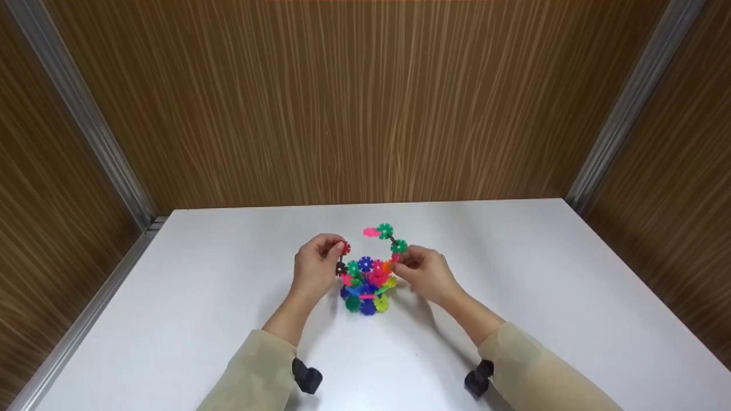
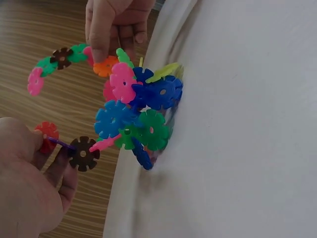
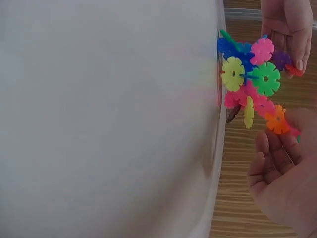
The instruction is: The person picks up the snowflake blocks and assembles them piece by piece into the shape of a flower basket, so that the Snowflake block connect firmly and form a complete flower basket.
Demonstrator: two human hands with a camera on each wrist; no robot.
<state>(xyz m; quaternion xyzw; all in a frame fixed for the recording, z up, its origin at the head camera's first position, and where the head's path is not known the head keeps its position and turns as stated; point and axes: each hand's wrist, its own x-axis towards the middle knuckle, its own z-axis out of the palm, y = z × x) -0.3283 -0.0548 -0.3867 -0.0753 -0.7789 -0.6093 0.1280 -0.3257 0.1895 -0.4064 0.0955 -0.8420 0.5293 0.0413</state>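
A model of interlocking snowflake discs point(image 1: 367, 288) in blue, green, pink and yellow stands on the white table between the hands. My left hand point(image 1: 315, 265) pinches a red snowflake disc point(image 2: 47, 136), which a purple disc point(image 2: 60, 143) links to a brown disc point(image 2: 84, 153) on the model's left side. On the other side, my right hand point(image 1: 431, 277) grips an orange snowflake disc point(image 3: 277, 119) between thumb and fingers. From there a curved chain of discs point(image 1: 398, 246) rises and bends left, ending in a pink disc point(image 1: 370, 232). The chain's free end stands apart from the red disc.
The white table point(image 1: 171, 342) runs back to a wood-grain panel point(image 1: 365, 103). Similar panels with grey metal corner posts point(image 1: 91, 114) close off both sides. A black wrist camera point(image 1: 307, 377) sits at the left sleeve, another point(image 1: 478, 379) at the right.
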